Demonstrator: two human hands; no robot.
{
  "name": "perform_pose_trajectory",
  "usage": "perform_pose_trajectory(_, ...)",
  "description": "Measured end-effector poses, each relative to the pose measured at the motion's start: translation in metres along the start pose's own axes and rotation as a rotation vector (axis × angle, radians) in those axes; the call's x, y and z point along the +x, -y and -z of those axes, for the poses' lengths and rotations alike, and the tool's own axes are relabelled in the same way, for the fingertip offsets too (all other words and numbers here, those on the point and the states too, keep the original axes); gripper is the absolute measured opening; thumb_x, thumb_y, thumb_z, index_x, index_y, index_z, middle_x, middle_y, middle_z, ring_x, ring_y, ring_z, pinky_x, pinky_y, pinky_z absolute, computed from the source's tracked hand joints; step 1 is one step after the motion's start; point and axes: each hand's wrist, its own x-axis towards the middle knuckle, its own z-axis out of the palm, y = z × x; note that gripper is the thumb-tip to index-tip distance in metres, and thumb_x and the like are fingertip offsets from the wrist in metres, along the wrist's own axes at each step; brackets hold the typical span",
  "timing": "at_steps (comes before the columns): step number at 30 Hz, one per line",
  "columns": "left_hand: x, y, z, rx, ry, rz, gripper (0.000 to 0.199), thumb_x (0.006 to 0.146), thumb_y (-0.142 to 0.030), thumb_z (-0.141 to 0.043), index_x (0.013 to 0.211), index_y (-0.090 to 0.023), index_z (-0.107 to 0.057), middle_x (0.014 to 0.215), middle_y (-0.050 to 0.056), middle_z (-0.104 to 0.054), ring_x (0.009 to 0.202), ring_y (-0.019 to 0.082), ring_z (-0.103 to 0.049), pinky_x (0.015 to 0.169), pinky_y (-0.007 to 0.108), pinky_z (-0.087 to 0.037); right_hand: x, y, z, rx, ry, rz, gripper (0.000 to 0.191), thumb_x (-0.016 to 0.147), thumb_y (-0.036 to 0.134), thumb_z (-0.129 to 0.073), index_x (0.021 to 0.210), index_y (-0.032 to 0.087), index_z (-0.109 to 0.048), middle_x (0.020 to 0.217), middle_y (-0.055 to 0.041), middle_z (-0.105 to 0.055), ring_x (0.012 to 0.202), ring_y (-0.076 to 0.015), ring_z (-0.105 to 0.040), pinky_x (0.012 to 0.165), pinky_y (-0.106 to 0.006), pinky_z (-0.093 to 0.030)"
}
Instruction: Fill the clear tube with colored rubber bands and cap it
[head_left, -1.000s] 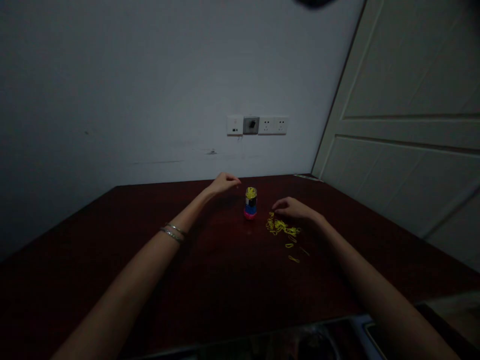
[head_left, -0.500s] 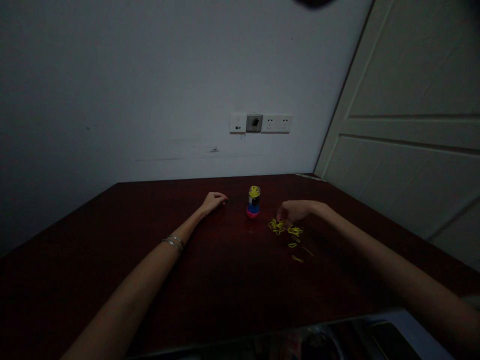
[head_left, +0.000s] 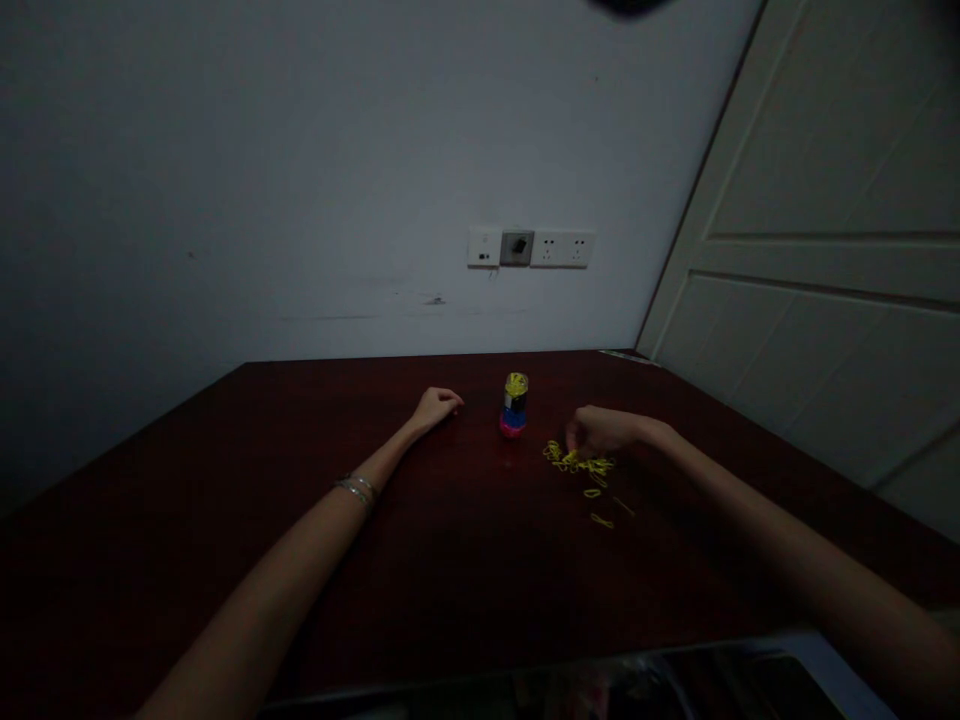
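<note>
Yellow rubber bands (head_left: pixel 600 467) lie in a loose heap on the dark red-brown table (head_left: pixel 450 580), with a few strays nearer me. Over the heap, my right hand (head_left: pixel 596 430) points its fingertips down, pinched together on some of the bands; how many is hidden. Left of the heap stands an upright clear jar (head_left: pixel 514 405), yellow bands in its top, a dark label at mid-height, blue and pink below. My left hand (head_left: pixel 436 408) rests on the table left of the jar, fingers curled in, nothing visible in them. Bracelets (head_left: pixel 358 487) circle the left wrist.
A white wall with a row of sockets (head_left: pixel 531 248) rises behind the table. On the right is a pale panelled door (head_left: pixel 825 270). A glossy, dark-patterned flat object (head_left: pixel 585 690) lies along the near edge. A thin strip (head_left: pixel 628 357) lies at the far right corner.
The whole view has shifted slightly. My right hand has moved a little within the heap, its fingers drawn closer together. The left hand and the jar stay in place.
</note>
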Motion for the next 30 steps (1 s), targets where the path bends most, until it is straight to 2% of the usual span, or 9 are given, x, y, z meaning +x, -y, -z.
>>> perform_pose_trajectory(3, 0.0, 0.001, 0.0, -0.01, -0.011, -0.011, 0.022, 0.068, -0.013, -0.048, 0.076, -0.011, -0.069, 0.053, 0.0, -0.057, 0.047, 0.008, -0.046, 0.053, 0.019, -0.036, -0.002, 0.002, 0.011, 0.129, 0.063, -0.005, 0.026, 0.056, 0.026, -0.064, 0.078, 0.013, -0.066, 0.063, -0.0012, -0.062, 0.054, -0.0114, -0.055, 0.051, -0.023, -0.045)
perform_pose_trajectory(5, -0.001, 0.0, 0.0, -0.019, -0.012, -0.01, 0.022, 0.068, -0.012, -0.048, 0.075, -0.011, -0.069, 0.053, 0.0, -0.057, 0.047, 0.008, -0.045, 0.052, 0.019, -0.036, -0.007, 0.008, 0.026, 0.198, 0.051, 0.039, 0.025, 0.057, 0.028, -0.065, 0.077, 0.013, -0.065, 0.066, -0.0021, -0.063, 0.058, -0.0118, -0.057, 0.054, -0.024, -0.048)
perform_pose_trajectory(11, -0.005, -0.006, 0.002, -0.035, -0.01, 0.015, 0.022, 0.068, -0.01, -0.048, 0.075, -0.01, -0.069, 0.052, -0.001, -0.056, 0.046, 0.007, -0.044, 0.051, 0.018, -0.035, -0.024, 0.039, 0.089, 0.255, -0.16, 0.223, 0.026, 0.064, 0.029, -0.062, 0.085, 0.015, -0.066, 0.078, -0.0048, -0.065, 0.063, -0.0116, -0.056, 0.056, -0.025, -0.049)
perform_pose_trajectory(15, -0.006, -0.005, 0.002, -0.033, -0.012, 0.02, 0.022, 0.068, -0.011, -0.048, 0.076, -0.01, -0.068, 0.051, -0.001, -0.055, 0.044, 0.007, -0.042, 0.049, 0.018, -0.034, -0.02, 0.06, 0.115, 0.207, -0.24, 0.272, 0.027, 0.063, 0.031, -0.064, 0.084, 0.014, -0.067, 0.079, -0.0062, -0.066, 0.063, -0.0123, -0.056, 0.057, -0.026, -0.049)
perform_pose_trajectory(18, -0.005, -0.003, 0.002, -0.025, -0.009, 0.004, 0.022, 0.068, -0.012, -0.048, 0.076, -0.011, -0.069, 0.051, -0.001, -0.056, 0.044, 0.007, -0.042, 0.049, 0.018, -0.034, -0.007, 0.076, 0.12, 0.147, -0.237, 0.263, 0.024, 0.062, 0.03, -0.066, 0.08, 0.014, -0.067, 0.072, -0.0042, -0.065, 0.061, -0.0116, -0.055, 0.056, -0.026, -0.048)
perform_pose_trajectory(23, -0.004, 0.0, 0.001, -0.011, -0.012, -0.003, 0.022, 0.068, -0.012, -0.048, 0.076, -0.011, -0.069, 0.053, -0.001, -0.056, 0.047, 0.007, -0.044, 0.05, 0.018, -0.034, 0.016, 0.093, 0.113, 0.017, -0.196, 0.217, 0.02, 0.06, 0.023, -0.064, 0.077, 0.012, -0.065, 0.066, -0.0022, -0.062, 0.057, -0.0106, -0.053, 0.054, -0.024, -0.044)
perform_pose_trajectory(30, -0.003, -0.001, 0.0, -0.008, -0.018, -0.011, 0.022, 0.068, -0.012, -0.048, 0.075, -0.011, -0.069, 0.052, -0.001, -0.056, 0.049, 0.009, -0.047, 0.053, 0.019, -0.036, 0.026, 0.093, 0.104, -0.065, -0.187, 0.254, 0.017, 0.062, 0.02, -0.06, 0.076, 0.012, -0.065, 0.065, -0.0014, -0.06, 0.055, -0.0094, -0.048, 0.052, -0.023, -0.038)
